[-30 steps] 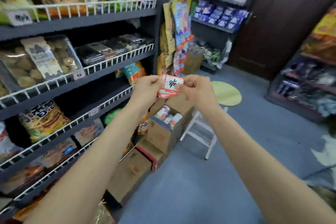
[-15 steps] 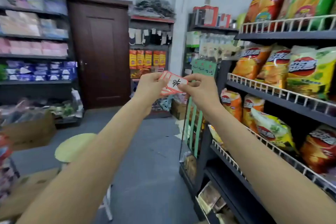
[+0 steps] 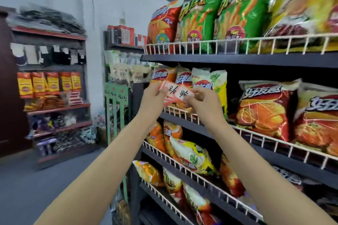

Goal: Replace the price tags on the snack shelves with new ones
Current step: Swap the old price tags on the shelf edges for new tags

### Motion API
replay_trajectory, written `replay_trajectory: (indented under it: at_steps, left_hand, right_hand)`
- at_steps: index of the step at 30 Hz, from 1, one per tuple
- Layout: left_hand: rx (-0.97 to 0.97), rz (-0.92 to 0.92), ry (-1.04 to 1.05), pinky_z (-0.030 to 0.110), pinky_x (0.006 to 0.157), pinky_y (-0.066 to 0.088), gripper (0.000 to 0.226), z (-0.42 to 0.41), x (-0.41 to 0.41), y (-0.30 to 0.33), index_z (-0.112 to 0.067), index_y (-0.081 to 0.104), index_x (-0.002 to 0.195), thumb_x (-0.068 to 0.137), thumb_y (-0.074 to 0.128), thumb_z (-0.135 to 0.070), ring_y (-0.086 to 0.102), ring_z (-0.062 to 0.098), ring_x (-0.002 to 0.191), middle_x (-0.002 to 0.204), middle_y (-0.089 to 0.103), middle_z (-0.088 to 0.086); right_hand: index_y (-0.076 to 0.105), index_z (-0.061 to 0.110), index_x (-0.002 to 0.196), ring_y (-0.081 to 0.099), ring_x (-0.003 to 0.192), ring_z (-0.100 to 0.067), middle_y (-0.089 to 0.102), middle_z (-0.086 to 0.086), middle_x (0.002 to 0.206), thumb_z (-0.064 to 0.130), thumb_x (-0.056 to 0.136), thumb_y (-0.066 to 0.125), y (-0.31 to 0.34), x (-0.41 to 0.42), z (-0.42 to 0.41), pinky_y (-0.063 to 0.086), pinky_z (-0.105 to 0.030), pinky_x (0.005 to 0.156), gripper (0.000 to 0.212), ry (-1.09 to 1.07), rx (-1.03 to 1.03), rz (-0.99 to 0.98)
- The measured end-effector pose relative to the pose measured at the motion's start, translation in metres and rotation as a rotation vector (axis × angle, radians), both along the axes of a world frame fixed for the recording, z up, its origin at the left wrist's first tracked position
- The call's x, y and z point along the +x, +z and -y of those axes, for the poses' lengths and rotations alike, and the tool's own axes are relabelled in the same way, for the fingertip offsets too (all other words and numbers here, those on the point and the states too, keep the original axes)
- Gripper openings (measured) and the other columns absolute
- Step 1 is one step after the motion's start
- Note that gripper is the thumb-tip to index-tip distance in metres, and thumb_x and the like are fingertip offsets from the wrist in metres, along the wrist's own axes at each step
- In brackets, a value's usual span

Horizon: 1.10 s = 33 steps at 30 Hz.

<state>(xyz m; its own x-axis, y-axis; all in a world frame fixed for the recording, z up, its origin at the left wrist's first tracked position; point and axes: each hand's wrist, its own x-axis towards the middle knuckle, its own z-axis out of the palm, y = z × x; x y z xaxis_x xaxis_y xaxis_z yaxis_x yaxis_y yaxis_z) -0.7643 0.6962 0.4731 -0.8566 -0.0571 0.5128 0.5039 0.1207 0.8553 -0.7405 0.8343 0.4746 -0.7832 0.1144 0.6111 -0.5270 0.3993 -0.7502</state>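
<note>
Both arms reach out in front of a dark snack shelf (image 3: 237, 59) with white wire rails. My left hand (image 3: 152, 97) pinches a small stack of red-bordered white price tags (image 3: 169, 90) with handwritten numbers. My right hand (image 3: 203, 99) grips one tag (image 3: 183, 94) at the front of the stack, slid partly to the right of the others. The tags hang in the air just before the left end of the second shelf, in front of orange chip bags (image 3: 162, 75). No tag is visible on the rails near the hands.
Chip bags fill all shelf levels on the right: green and red bags (image 3: 201, 20) on top, orange ones (image 3: 265, 109) at hand height. A green wooden rack (image 3: 116, 115) stands at the shelf's end. Another shelf unit (image 3: 53, 86) stands at the back left across grey floor.
My view has swung from the opposite shelves past the door to this chip shelf. The front tag has slid to the right off the stack, so two tags now show side by side.
</note>
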Motion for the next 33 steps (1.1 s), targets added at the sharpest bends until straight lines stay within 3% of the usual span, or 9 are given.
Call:
replay_trajectory:
  at_steps: [2,7,12,15,17,20,24,27,33]
  left_hand:
    - [-0.019,-0.043,-0.013,0.056,0.094,0.046,0.023,-0.008,-0.023,0.018,-0.016,0.058,0.111,0.095,0.045,-0.025,0.059,0.035,0.105,0.111,0.063,0.016]
    - [-0.058,-0.174,-0.072,0.050,0.089,0.050,0.021,-0.024,-0.072,0.059,-0.032,0.053,0.089,0.098,0.042,-0.015,0.061,0.032,0.094,0.100,0.065,0.012]
    - [-0.193,-0.238,-0.252,0.025,0.074,0.054,0.024,-0.057,-0.103,0.097,-0.008,0.055,0.117,0.098,0.041,-0.011,0.059,0.020,0.095,0.113,0.059,0.008]
    - [-0.235,-0.238,-0.340,0.042,0.088,0.052,0.025,-0.081,-0.111,0.114,-0.009,0.057,0.116,0.096,0.043,-0.011,0.061,0.029,0.102,0.116,0.060,0.013]
    - [-0.218,-0.216,-0.415,0.048,0.085,0.054,0.023,-0.092,-0.113,0.119,-0.010,0.059,0.110,0.095,0.042,-0.009,0.063,0.032,0.099,0.111,0.063,0.016]
    - [-0.165,-0.179,-0.492,0.041,0.077,0.058,0.024,-0.103,-0.110,0.121,-0.006,0.060,0.108,0.096,0.040,-0.002,0.064,0.027,0.091,0.103,0.063,0.016]
    - [-0.126,-0.192,-0.446,0.050,0.087,0.053,0.024,-0.114,-0.112,0.118,-0.007,0.064,0.103,0.092,0.043,-0.003,0.064,0.032,0.096,0.102,0.067,0.018]
    - [-0.094,-0.189,-0.448,0.047,0.090,0.051,0.026,-0.117,-0.108,0.117,-0.008,0.065,0.106,0.093,0.043,-0.002,0.063,0.030,0.098,0.103,0.067,0.015]
    - [-0.043,-0.213,-0.506,0.048,0.093,0.049,0.033,-0.111,-0.110,0.107,-0.030,0.061,0.081,0.094,0.047,-0.004,0.064,0.027,0.098,0.094,0.067,0.005]
  right_hand:
    - [0.061,0.022,0.072,0.066,0.068,-0.018,0.068,-0.002,0.069,0.011,0.089,0.058,0.015,-0.021,-0.007,0.056,-0.039,0.070,0.021,-0.057,0.007,-0.045]
    - [0.065,0.018,0.078,0.067,0.071,-0.013,0.069,0.002,0.070,0.027,0.093,0.056,0.054,-0.048,-0.026,0.054,-0.043,0.079,0.020,-0.329,0.082,-0.225]
    - [0.061,0.019,0.085,0.063,0.057,-0.004,0.061,0.011,0.060,0.025,0.095,0.053,0.094,-0.051,-0.053,0.055,-0.031,0.069,0.014,-0.645,0.083,-0.433]
    - [0.061,0.017,0.090,0.060,0.058,-0.008,0.059,0.009,0.061,0.021,0.095,0.052,0.118,-0.049,-0.068,0.049,-0.026,0.064,0.011,-0.774,0.141,-0.523]
    - [0.062,0.014,0.093,0.062,0.064,-0.016,0.061,0.002,0.067,0.020,0.095,0.052,0.128,-0.050,-0.078,0.050,-0.032,0.067,0.012,-0.839,0.249,-0.506]
    - [0.064,0.012,0.096,0.062,0.070,-0.021,0.062,0.002,0.076,0.019,0.094,0.052,0.135,-0.053,-0.090,0.051,-0.036,0.069,0.014,-0.905,0.395,-0.449]
    - [0.068,0.011,0.095,0.055,0.076,-0.014,0.058,0.006,0.079,0.017,0.092,0.055,0.140,-0.052,-0.094,0.039,-0.026,0.070,0.014,-0.860,0.475,-0.432]
    - [0.068,0.010,0.097,0.056,0.080,-0.012,0.060,0.004,0.083,0.015,0.092,0.055,0.143,-0.052,-0.095,0.041,-0.021,0.070,0.014,-0.834,0.511,-0.413]
    - [0.065,0.016,0.093,0.058,0.072,-0.011,0.062,0.003,0.076,0.017,0.090,0.059,0.149,-0.053,-0.100,0.045,-0.023,0.063,0.007,-0.843,0.513,-0.429]
